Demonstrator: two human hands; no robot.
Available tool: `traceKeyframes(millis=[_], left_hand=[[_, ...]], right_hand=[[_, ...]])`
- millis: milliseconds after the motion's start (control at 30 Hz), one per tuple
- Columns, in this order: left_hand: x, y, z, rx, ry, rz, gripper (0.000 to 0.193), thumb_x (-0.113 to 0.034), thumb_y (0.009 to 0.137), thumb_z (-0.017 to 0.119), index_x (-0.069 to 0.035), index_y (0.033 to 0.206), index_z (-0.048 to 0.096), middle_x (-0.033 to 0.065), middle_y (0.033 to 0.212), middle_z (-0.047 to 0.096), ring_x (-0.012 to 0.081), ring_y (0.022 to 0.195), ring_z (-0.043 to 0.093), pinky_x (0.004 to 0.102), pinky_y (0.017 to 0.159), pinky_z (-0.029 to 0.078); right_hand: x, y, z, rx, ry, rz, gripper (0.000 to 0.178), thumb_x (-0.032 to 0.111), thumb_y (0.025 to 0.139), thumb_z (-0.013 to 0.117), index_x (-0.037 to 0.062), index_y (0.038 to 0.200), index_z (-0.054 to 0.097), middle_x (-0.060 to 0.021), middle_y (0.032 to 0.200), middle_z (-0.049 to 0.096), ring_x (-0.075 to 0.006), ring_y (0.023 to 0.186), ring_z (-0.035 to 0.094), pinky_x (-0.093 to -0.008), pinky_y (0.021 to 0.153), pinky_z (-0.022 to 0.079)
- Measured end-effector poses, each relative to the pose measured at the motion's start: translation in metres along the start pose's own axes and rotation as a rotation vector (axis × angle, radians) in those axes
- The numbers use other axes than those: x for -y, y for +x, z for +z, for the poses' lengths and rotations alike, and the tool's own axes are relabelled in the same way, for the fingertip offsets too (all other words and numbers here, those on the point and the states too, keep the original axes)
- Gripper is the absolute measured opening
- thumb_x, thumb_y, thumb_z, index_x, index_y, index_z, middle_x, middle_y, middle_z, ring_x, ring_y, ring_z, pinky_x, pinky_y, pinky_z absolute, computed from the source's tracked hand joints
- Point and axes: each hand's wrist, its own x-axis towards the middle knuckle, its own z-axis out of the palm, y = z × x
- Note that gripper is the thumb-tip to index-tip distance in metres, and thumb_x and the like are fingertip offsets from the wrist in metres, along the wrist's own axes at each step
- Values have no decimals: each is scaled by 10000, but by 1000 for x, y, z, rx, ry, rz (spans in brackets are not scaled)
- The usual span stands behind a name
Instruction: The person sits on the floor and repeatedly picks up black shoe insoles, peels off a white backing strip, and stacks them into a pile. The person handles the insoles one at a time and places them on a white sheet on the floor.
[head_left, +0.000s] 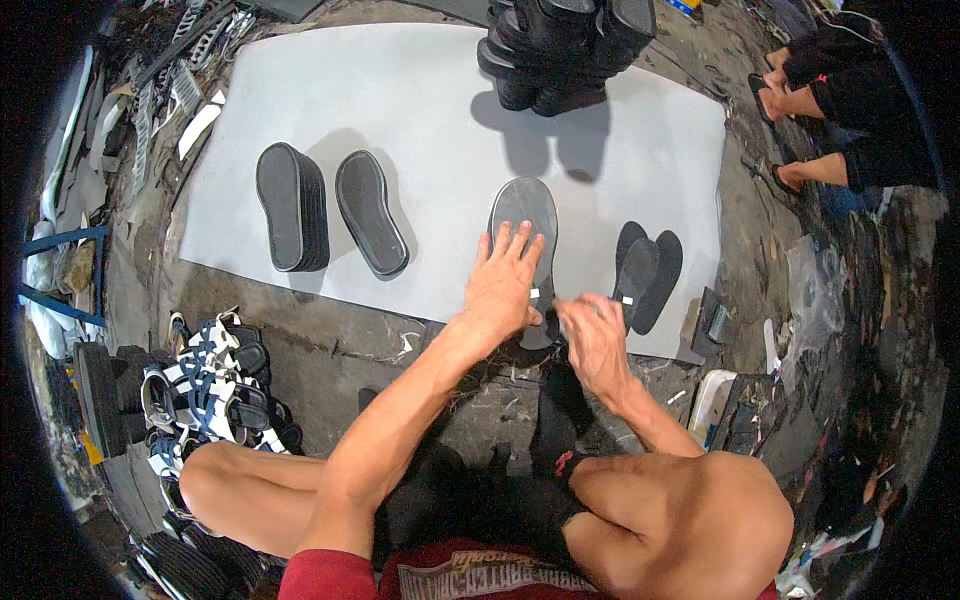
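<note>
The left hand [503, 283] lies flat with fingers spread, pressing on a dark grey sole [527, 225]. The right hand [592, 335] has its fingers curled at the sole's near end; whether they pinch anything cannot be told. The sole lies on the near part of a grey sheet [420, 130], its long axis running away from the person, rounded toe pointing to the far side. A pair of thin black soles [645, 270] lies just right; two sole stacks [330, 210] lie well left.
</note>
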Motion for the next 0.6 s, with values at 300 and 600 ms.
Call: traceKeyframes(millis=[300,600], left_hand=[[-47,59,11,66,298,-257,1009,-292,700,1038,-27,1539,545,275,1497,559,572,1487,499,766,1162,434],[-122,107,22,624,1209,-546,873,-187,804,920,66,1531,507,383,1413,550,649,1275,642,729,956,615]], right_hand=[[45,-33,4,106,148,-150,335,54,843,811,87,1174,773,-72,1148,787,-265,1066,691,-434,878,503],[29,21,85,21,424,105,520,265,1072,688,-23,1501,626,-207,1396,734,-360,1366,638,-508,1199,448]])
